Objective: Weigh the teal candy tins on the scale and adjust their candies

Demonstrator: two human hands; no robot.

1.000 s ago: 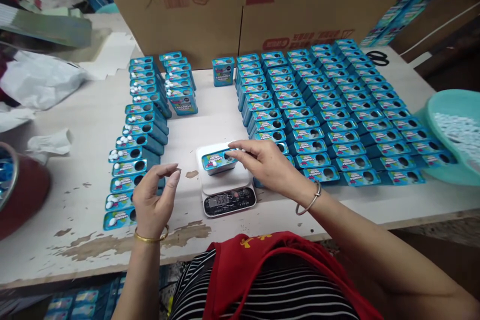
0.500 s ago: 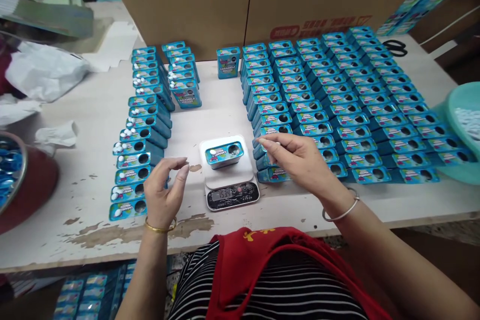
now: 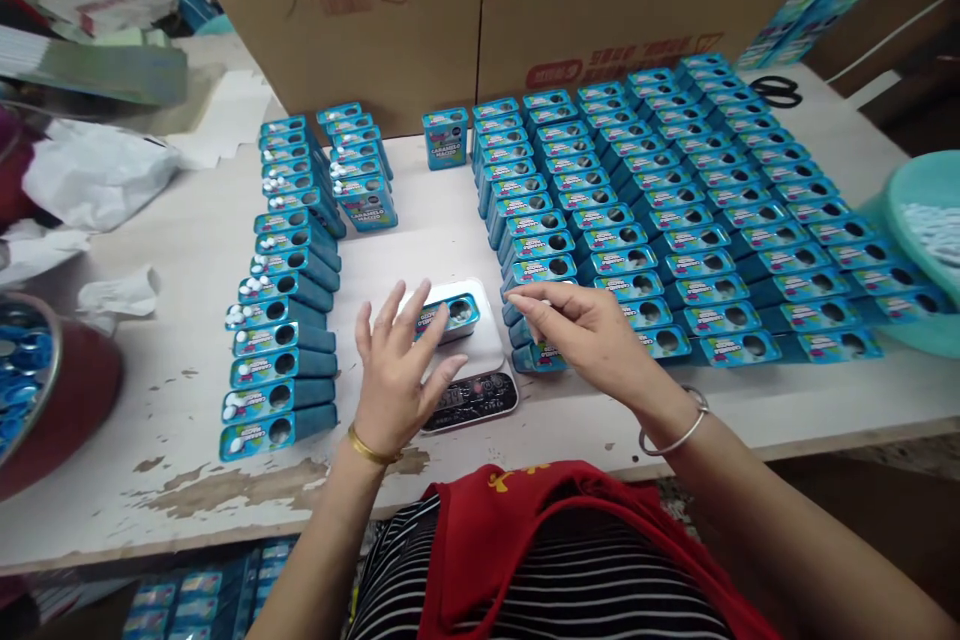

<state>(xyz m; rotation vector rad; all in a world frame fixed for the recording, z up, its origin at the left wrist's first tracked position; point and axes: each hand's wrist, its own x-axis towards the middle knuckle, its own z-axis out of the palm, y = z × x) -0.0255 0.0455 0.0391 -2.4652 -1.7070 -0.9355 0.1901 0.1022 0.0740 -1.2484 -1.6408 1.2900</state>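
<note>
A blue candy tin (image 3: 463,314) with a round hole in its top rests on a small white digital scale (image 3: 489,348). My left hand (image 3: 396,375) is above the scale with its fingers spread, partly covering the tin and the display; whether a fingertip touches the tin I cannot tell. To the right of the scale, my right hand (image 3: 589,325) is closed in a pinch, and what it holds is too small or hidden to make out. Left of the scale, a column of similar tins (image 3: 262,365) has small white candies (image 3: 244,373) lying on their tops.
Rows of tins with open holes (image 3: 701,265) stand close on the right. A turquoise basin (image 3: 907,185) of white pellets is at the right edge, a red pot (image 3: 86,380) with blue items at the left. A large cardboard box (image 3: 420,30) forms the back; black scissors (image 3: 776,90) lie far right.
My left hand has moved right, from beside the left column to over the scale and its tin, fingers spreading. My right hand stays pinched in about the same place. The view has shifted slightly.
</note>
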